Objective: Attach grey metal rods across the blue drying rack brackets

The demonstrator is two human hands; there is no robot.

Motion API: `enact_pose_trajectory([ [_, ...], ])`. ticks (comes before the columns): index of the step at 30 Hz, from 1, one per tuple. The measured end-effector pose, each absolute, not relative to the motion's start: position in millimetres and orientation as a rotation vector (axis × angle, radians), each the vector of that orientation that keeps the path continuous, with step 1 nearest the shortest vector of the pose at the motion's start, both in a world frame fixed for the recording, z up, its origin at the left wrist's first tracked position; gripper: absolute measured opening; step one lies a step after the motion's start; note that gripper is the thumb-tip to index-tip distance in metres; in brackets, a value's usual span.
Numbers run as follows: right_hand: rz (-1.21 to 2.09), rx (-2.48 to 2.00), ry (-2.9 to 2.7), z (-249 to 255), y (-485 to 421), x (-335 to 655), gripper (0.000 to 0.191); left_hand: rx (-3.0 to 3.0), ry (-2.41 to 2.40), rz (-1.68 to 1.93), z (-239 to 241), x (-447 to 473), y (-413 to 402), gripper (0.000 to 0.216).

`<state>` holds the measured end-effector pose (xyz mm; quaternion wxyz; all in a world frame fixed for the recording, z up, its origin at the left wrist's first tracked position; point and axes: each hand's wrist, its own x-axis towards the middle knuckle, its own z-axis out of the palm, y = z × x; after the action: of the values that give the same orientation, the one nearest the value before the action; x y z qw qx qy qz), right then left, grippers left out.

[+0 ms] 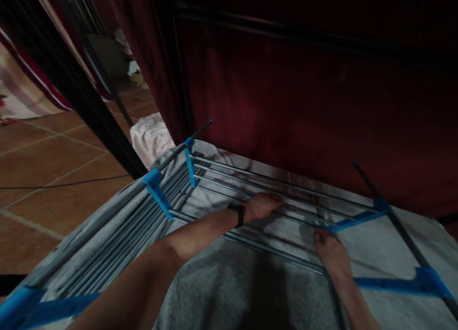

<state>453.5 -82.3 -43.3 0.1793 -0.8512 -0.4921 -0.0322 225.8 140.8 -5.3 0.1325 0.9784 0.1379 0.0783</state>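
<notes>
A rack of grey metal rods with blue plastic brackets lies on a grey-white cloth. My left hand, with a black band at its wrist, is closed around one of the middle rods. Farther right, my right hand has its fingers curled at a rod's right end, beside the tip of a blue bracket. Its palm side is hidden. Several rods meet another blue bracket on the left.
More parallel rods run along the left side, between blue end pieces. A dark red curtain hangs just behind the rack. A black post slants down at the left, above a tiled floor with a thin cable. Striped cloth bunches nearby.
</notes>
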Motion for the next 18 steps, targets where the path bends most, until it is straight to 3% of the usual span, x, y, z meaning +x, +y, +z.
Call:
enact_pose_trajectory([
  [5,-0.351,-2.033,-1.825,-34.3,-51.0,415.8,0.047,2.849,0.403,0.295,-13.1,227.8,142.0,0.034],
  [13,-0.339,-2.14,-2.048,-37.3,-5.4,413.2,0.046,2.946,0.499,0.283,12.7,209.9,126.2,0.029],
  [18,-0.327,-2.095,-2.035,-41.8,-4.4,420.0,0.046,2.789,1.004,0.235,28.4,126.9,110.5,0.023],
])
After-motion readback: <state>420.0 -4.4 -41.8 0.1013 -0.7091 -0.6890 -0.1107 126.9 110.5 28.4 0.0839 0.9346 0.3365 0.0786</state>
